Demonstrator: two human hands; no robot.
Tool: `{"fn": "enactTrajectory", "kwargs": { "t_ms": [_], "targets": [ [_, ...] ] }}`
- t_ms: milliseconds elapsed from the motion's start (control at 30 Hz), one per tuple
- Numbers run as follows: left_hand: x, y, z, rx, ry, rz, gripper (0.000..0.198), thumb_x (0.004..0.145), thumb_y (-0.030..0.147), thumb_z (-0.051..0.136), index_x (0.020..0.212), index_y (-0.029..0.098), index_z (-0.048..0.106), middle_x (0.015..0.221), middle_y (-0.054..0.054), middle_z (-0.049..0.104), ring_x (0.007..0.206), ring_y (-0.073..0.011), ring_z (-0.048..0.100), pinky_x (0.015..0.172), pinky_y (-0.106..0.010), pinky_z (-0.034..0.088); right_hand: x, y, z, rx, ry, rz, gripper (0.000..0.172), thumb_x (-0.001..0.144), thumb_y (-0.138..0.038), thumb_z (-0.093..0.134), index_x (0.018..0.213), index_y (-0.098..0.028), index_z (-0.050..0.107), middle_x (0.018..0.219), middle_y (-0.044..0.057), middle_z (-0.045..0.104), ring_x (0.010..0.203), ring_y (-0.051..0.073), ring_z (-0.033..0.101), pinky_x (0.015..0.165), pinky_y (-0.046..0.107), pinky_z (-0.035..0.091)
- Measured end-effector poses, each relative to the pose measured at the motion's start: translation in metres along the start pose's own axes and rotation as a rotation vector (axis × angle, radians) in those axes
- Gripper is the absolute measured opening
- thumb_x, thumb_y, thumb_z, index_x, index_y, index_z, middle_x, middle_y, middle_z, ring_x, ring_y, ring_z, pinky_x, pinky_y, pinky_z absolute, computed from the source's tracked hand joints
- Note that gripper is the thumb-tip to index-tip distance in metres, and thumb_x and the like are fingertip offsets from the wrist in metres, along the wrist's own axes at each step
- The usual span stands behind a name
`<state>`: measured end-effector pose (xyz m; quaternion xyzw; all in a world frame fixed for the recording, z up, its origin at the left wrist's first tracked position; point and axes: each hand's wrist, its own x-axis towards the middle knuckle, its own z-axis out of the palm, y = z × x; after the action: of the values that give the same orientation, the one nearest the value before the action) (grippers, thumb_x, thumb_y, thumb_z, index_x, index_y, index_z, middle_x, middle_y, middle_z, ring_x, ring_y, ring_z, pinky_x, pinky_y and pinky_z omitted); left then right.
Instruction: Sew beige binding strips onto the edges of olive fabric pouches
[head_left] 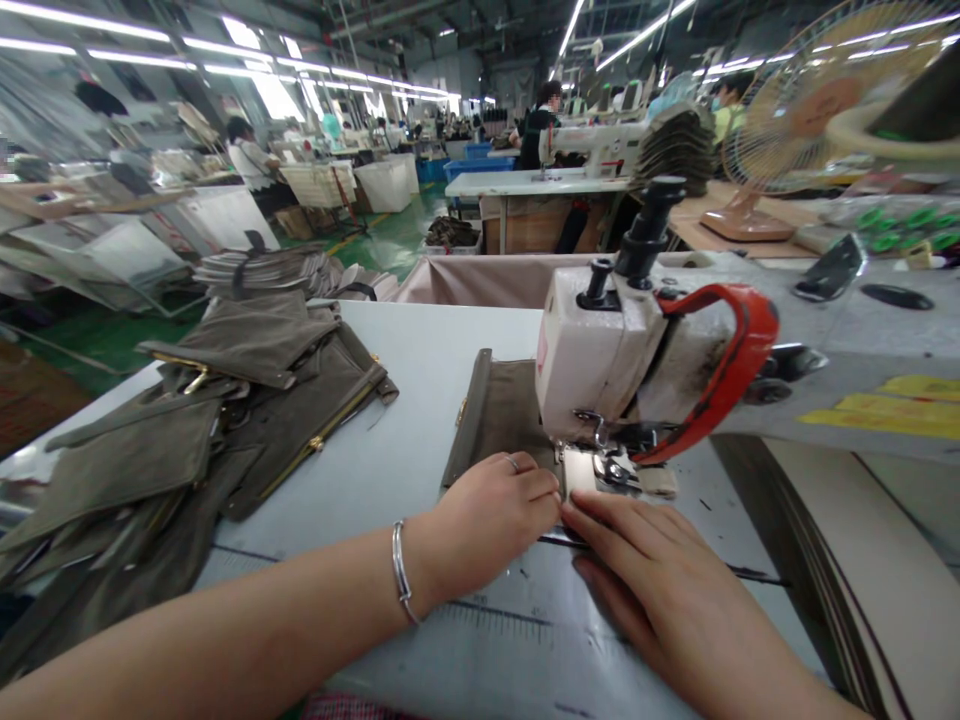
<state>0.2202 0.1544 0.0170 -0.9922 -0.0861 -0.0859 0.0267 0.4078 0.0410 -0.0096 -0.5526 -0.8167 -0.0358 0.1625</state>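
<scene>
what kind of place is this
Most likely a garment or bag sewing factory. The left hand and right hand press olive fabric under a sewing machine, a stack of olive pieces lies beside it, and other workers sit at more machines behind.

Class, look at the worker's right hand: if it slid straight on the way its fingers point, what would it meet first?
Probably the presser foot of the sewing machine; the right hand points toward it, though depth is unclear.
</scene>
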Motion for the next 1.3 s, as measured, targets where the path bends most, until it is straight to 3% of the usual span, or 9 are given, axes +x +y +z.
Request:
{"fn": "enactTrajectory", "kwargs": {
  "t_ms": [267,633,833,1167,1300],
  "targets": [
    [0.005,-0.004,0.006,-0.002,-0.028,-0.052,0.014,0.094,0.016,0.047,0.101,0.010,0.059,0.103,-0.009,0.061,0.103,-0.0212,0.055,0.090,-0.035,0.048,0.004,0.003,0.003,-0.035,-0.029,0.042,0.045,0.091,-0.031,0.050,0.135,-0.021,0.045,0.134,0.006,0.052,0.112,0.022,0.053,0.091,0.043,0.045],
    [0.009,-0.010,0.017,0.068,0.035,-0.087,0.021,0.092,0.015,0.051,0.111,0.008,0.055,0.111,-0.011,0.058,0.110,-0.0228,0.052,0.096,-0.035,0.046,0.008,0.005,0.009,-0.081,-0.028,0.069,0.051,0.092,-0.034,0.047,0.140,-0.018,0.040,0.138,0.008,0.049,0.112,0.025,0.053,0.088,0.044,0.045],
    [0.014,-0.013,0.023,0.150,0.016,-0.075,0.018,0.090,0.015,0.052,0.106,0.009,0.060,0.107,-0.010,0.062,0.112,-0.0240,0.051,0.100,-0.037,0.043,0.010,0.004,0.010,-0.087,-0.020,0.093,0.053,0.092,-0.036,0.046,0.141,-0.016,0.038,0.139,0.007,0.048,0.117,0.024,0.048,0.094,0.044,0.042],
    [0.015,-0.013,0.023,0.147,0.006,-0.063,0.016,0.091,0.016,0.052,0.102,0.010,0.062,0.105,-0.009,0.064,0.113,-0.0222,0.051,0.101,-0.037,0.041,0.010,0.002,0.011,-0.012,-0.017,0.117,0.052,0.092,-0.033,0.046,0.141,-0.018,0.037,0.139,0.010,0.047,0.115,0.026,0.048,0.093,0.046,0.040],
    [0.010,-0.013,0.026,0.126,0.069,-0.082,0.017,0.091,0.016,0.052,0.104,0.013,0.063,0.105,-0.007,0.065,0.112,-0.0205,0.052,0.100,-0.034,0.042,0.010,-0.005,0.004,0.054,-0.002,0.167,0.049,0.091,-0.030,0.047,0.139,-0.019,0.042,0.136,0.009,0.050,0.114,0.025,0.049,0.096,0.045,0.038]
  ]
}}
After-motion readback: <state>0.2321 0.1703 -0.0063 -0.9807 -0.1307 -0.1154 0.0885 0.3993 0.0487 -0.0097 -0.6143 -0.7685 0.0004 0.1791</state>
